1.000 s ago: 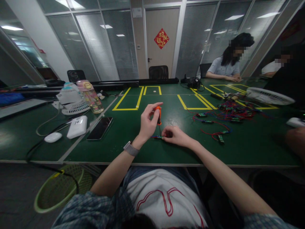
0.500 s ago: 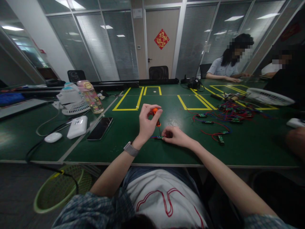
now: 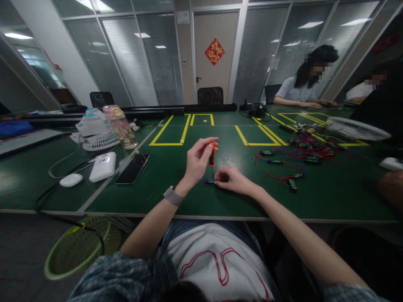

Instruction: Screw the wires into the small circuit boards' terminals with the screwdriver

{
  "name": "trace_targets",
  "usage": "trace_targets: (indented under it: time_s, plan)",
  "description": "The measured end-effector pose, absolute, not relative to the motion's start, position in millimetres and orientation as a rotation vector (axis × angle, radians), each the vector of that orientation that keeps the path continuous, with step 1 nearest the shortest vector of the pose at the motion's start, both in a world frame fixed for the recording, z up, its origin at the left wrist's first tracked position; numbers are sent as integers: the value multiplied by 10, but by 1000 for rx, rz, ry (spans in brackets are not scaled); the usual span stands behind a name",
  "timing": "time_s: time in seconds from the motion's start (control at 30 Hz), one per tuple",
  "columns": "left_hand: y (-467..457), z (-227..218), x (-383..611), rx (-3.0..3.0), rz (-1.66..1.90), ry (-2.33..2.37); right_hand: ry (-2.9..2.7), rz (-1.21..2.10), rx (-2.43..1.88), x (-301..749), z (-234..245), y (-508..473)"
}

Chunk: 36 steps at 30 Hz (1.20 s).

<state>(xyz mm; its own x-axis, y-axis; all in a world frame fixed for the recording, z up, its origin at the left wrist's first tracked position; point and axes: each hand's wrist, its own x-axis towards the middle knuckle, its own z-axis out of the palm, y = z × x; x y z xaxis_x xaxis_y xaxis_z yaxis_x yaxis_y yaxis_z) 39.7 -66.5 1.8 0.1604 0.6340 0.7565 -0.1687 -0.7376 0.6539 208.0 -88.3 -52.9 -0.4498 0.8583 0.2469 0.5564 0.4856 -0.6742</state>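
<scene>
My left hand point(image 3: 198, 160) grips the orange and black handle of a screwdriver point(image 3: 212, 156) between thumb and fingers. The screwdriver stands nearly upright, and its thin shaft points down at a small green circuit board point(image 3: 209, 181) lying on the table. Thumb and fingertips of my right hand point(image 3: 231, 179) are closed at the right end of that board, which they partly hide. Blue and red wire shows at the board's left end. Whether the tip touches a screw is too small to tell.
On the right lie a loose circuit board point(image 3: 292, 184) and a tangled heap of wired boards point(image 3: 310, 147). To the left are a phone point(image 3: 132, 169), a white power bank point(image 3: 103, 167), a bottle point(image 3: 121, 128) and a white fan point(image 3: 94, 132). A co-worker point(image 3: 302, 88) sits across the table.
My left thumb and fingers have shifted around the screwdriver handle, which now leans slightly further right and shows more of itself. My right hand and the circuit board stay in place.
</scene>
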Motion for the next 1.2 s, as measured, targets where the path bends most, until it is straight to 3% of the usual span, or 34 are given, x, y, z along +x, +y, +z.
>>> trace_targets:
  time_s: [0.17,0.7,1.2]
  plan:
    - [-648,12,409,1859,1746,516,-2159,687,-1168,2083,-535,-876]
    - [-643,0,402,1750,1555,384,-2167,674,-1160,2090,-551,-863]
    - [-661,14,400,1897,1808,633,-2169,688,-1166,2083,-528,-876]
